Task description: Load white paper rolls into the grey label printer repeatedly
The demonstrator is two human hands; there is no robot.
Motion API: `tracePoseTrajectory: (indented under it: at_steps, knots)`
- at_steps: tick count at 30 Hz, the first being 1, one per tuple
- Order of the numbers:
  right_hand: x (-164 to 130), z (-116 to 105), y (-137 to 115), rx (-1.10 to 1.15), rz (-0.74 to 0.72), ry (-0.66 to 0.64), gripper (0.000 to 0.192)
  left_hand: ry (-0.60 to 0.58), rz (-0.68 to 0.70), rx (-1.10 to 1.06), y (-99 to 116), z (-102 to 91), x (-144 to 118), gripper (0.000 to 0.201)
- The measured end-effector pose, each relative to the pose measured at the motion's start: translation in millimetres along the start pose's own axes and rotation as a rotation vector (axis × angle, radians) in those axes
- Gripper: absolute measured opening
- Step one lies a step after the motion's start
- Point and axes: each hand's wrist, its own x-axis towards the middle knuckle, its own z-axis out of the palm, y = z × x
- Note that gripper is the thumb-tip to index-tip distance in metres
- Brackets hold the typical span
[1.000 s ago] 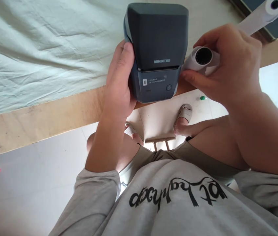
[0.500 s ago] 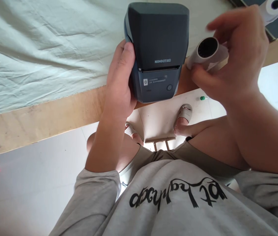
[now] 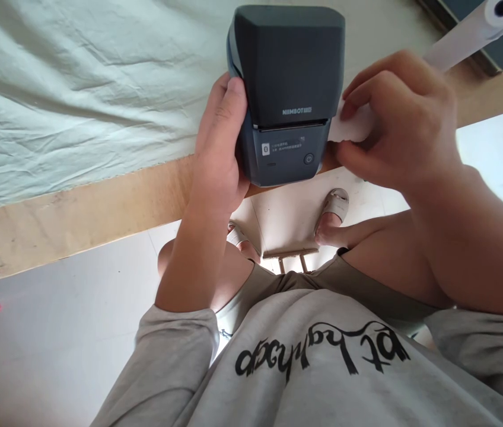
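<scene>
A dark grey label printer [image 3: 287, 89] stands at the front edge of the wooden table [image 3: 78, 207]. My left hand [image 3: 220, 148] clasps its left side, thumb up along the casing. My right hand [image 3: 400, 121] is closed around a white paper roll [image 3: 353, 127], held just right of the printer's front. Only a small white part of the roll shows between my fingers; the rest is hidden by the hand.
A pale green cloth [image 3: 78, 89] covers most of the table behind the printer. A second white paper roll [image 3: 496, 12] with a strip trailing from it lies at the back right. Below the table edge are my knees, sandalled feet and a white tiled floor.
My right hand lifted the roll and tilted its open end toward me, then brought it back down beside the printer, now turned so the core is hidden. The left hand stayed put.
</scene>
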Motion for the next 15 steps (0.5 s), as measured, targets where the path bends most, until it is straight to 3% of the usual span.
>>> tracePoseTrajectory:
  at_steps: [3, 6, 9, 12, 15]
  knots:
    - [-0.6, -2.9, -2.4, 0.081, -0.037, -0.032, 0.027, 0.026, 0.018, 0.013, -0.2, -0.1, -0.1, 0.021]
    - [-1.0, -4.7, -3.2, 0.109, 0.031, -0.033, 0.021, 0.035, 0.024, 0.017, -0.7, 0.8, -0.6, 0.020]
    - [0.2, -7.8, -2.9, 0.083, 0.151, -0.117, 0.038, 0.028, 0.050, 0.002, -0.7, 1.4, -0.7, 0.021]
    - [1.7, -14.9, -2.9, 0.046, 0.174, -0.209, 0.043, 0.007, 0.033, -0.007, -1.0, 1.5, 0.1, 0.020]
    - [0.9, -20.9, -1.9, 0.186, 0.214, -0.106, 0.043, 0.021, 0.047, -0.005, -1.0, 1.9, 0.8, 0.022]
